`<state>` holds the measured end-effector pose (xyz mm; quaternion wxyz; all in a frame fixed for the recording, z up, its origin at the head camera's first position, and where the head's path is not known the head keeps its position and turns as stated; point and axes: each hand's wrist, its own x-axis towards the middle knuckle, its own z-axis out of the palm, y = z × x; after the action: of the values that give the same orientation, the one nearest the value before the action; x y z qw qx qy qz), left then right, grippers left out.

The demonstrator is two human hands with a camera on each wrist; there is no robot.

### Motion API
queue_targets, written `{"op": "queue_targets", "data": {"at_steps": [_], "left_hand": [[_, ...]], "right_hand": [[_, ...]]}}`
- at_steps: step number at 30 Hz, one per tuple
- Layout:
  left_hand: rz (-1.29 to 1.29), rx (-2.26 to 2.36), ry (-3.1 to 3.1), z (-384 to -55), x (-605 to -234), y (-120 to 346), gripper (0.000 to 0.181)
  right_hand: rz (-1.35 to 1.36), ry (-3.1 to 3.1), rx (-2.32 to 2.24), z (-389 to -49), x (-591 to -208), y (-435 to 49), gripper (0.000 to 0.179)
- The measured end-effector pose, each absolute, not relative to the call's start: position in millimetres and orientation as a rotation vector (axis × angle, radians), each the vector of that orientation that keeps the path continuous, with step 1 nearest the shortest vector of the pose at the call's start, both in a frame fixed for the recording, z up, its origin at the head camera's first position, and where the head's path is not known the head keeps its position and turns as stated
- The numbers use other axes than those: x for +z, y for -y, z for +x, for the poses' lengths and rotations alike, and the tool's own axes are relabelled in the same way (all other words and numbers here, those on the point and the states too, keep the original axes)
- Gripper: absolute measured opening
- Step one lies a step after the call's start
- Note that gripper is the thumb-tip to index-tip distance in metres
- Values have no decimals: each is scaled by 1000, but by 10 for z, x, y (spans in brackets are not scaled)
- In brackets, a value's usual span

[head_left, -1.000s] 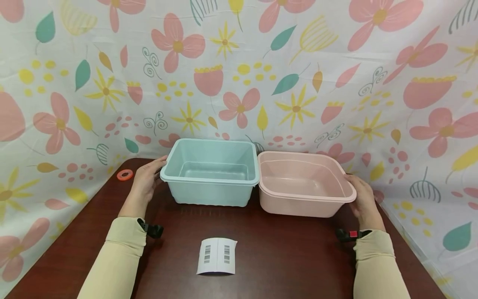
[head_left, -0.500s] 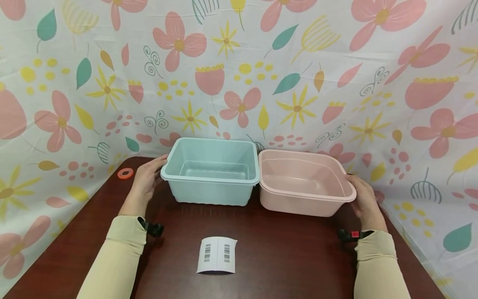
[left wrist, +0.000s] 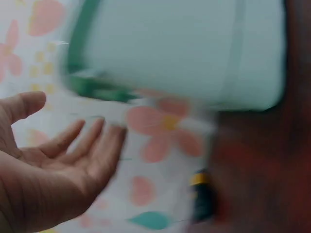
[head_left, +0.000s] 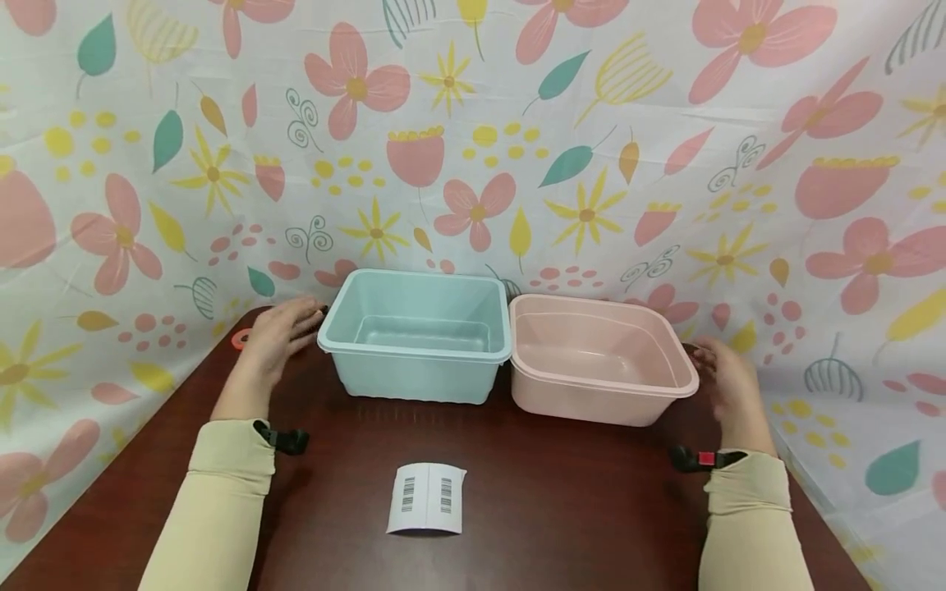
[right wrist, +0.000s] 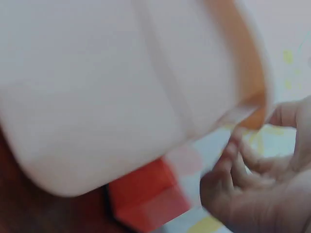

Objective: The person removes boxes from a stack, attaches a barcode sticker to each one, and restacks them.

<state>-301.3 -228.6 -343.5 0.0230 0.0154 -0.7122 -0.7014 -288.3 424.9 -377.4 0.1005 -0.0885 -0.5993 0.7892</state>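
Observation:
A light blue plastic basin [head_left: 414, 377] and a pink one [head_left: 591, 402] stand side by side at the back of the dark table. My left hand [head_left: 277, 341] is just left of the blue basin, apart from its rim, with fingers spread and nothing held, as the left wrist view also shows. Beside the pink basin's right end is my right hand [head_left: 727, 382], its fingers loosely bent and holding nothing. In the right wrist view those fingertips [right wrist: 236, 133] are right by the rim's corner. Both wrist views are blurred.
A white paper [head_left: 426, 498] with two barcodes lies front centre. An orange ring [head_left: 241, 338] is partly hidden behind my left hand. Behind the basins are a red boxy thing [right wrist: 148, 194] and a small black-and-yellow object [left wrist: 201, 196]. A floral cloth [head_left: 473, 123] hangs at the back.
Both hands have let go of the basins' outer rims and moved outward, left hand to the left, right hand to the right. The basins stay in place.

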Motion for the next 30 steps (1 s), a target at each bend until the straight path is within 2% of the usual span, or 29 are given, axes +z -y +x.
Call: {"op": "queue_targets", "data": {"at_steps": [2, 4, 10, 13, 16, 20, 26, 28, 30], "left_hand": [[34, -1997, 2219, -2899, -3281, 2282, 63], [-1, -1839, 2201, -2758, -3144, 2248, 57], [-325, -1664, 2140, -2345, -2904, 2083, 42], [-480, -1692, 2101, -2229, -2866, 2018, 39], [-584, -1734, 2089, -2171, -2873, 1955, 37], [-766, -1817, 2150, -2149, -2976, 1822, 31], [-1302, -1915, 2573, -2157, -3392, 1537, 26], [-1364, -1852, 2738, -2175, -3579, 1450, 27], [-1318, -1731, 2861, -2200, -3768, 1384, 31]], "right_hand": [[-305, 1698, 2253, -2809, -3645, -4152, 17], [-239, 1620, 2234, -2726, -3523, -4021, 11], [372, 1527, 2280, -2434, -3189, -3468, 26], [657, 1638, 2231, -2314, -3094, -3209, 33], [831, 1720, 2196, -2241, -3058, -2984, 35], [950, 1825, 2179, -2210, -3094, -2685, 34], [1049, 2080, 2207, -2108, -3440, -2107, 41], [1082, 2169, 2211, -2091, -3627, -1903, 44], [1093, 2223, 2239, -2095, -3843, -1722, 44]]}}
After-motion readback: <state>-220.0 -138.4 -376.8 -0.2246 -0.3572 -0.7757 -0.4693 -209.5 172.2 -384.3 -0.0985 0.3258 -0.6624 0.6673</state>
